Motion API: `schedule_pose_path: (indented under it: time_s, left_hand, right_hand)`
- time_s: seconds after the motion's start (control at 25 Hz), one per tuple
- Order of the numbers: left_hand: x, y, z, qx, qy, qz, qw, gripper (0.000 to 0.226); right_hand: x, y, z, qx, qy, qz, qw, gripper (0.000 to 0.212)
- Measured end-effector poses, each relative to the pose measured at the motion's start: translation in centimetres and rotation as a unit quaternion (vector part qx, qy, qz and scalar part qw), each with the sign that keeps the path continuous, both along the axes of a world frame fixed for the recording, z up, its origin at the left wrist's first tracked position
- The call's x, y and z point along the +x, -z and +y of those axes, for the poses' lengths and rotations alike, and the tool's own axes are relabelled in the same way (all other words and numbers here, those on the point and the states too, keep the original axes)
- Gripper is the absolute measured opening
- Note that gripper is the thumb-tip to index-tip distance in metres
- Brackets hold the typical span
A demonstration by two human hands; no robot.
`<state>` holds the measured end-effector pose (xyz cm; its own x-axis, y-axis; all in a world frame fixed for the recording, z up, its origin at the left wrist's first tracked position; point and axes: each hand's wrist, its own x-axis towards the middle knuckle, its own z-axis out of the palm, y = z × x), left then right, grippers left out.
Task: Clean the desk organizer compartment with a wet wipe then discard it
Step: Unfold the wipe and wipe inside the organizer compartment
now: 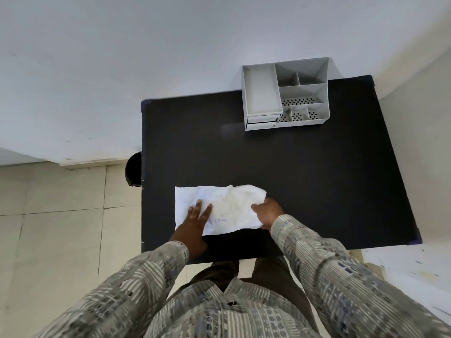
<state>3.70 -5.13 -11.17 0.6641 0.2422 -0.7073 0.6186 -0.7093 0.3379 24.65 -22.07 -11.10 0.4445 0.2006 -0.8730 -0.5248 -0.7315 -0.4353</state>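
scene: dark table [317, 179] seen from above, person standing at its near edge, pale wall behind, tiled floor to the left
landmark: grey desk organizer [285, 93], at the far edge of the table, upright, several open compartments, some with perforated floors; nothing visible inside them
wet wipe: white wipe [231, 206] spread flat on the table, well apart from the organizer, on the near side and to its left; faint yellowish marks and some small print on it
under wipe: looks like a second white sheet or pack wrapper beneath it, sticking out on the left; cannot tell which
left hand: left hand [195, 220] laid flat on the wipe's left part, fingers spread, pressing down, not gripping anything
right hand: right hand [267, 212] at the wipe's right edge, fingers curled at the edge; looks like a pinch on the wipe but the contact is hidden, cannot tell for sure
bin: round dark object [133, 169] on the floor beside the table's left edge, well apart from the organizer; probably the bin, mostly hidden
progress: hard to call. Wipe is nowhere near the organizer. Marks on the wipe could mean wiping is done, or it's just creasing
done: wipe out and unfolded
left: judged at least discard; possibly the wiping of a compartment too
next: likely gather the wipe into one hand
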Motion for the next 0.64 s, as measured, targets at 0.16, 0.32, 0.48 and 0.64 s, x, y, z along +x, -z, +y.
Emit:
schedule_pose_path:
  time_s: [0.16, 0.32, 0.48, 0.64]
  left_hand:
    - [-0.8, 0.8, 1.3, 0.003, 0.023, -0.003, 1.0, 0.104]
    - [0.7, -0.8, 1.9, -0.047, -0.049, 0.016, 0.998, 0.086]
    - [5.0, -5.6, 2.0, 0.015, -0.089, -0.131, 0.987, 0.076]
    - [11.6, -11.1, 1.5, -0.05, -0.106, -0.206, 0.971, 0.091]
  right_hand:
    - [1.9, -1.9, -2.6, -0.012, 0.047, -0.023, 0.999, 0.015]
    - [3.8, -6.7, -3.0, 0.014, -0.012, -0.092, 0.996, 0.027]
    - [7.7, -12.9, -3.0, 0.03, -0.195, -0.19, 0.962, 0.03]
    - [11.7, -19.3, -2.4, 0.051, -0.331, -0.221, 0.916, 0.03]
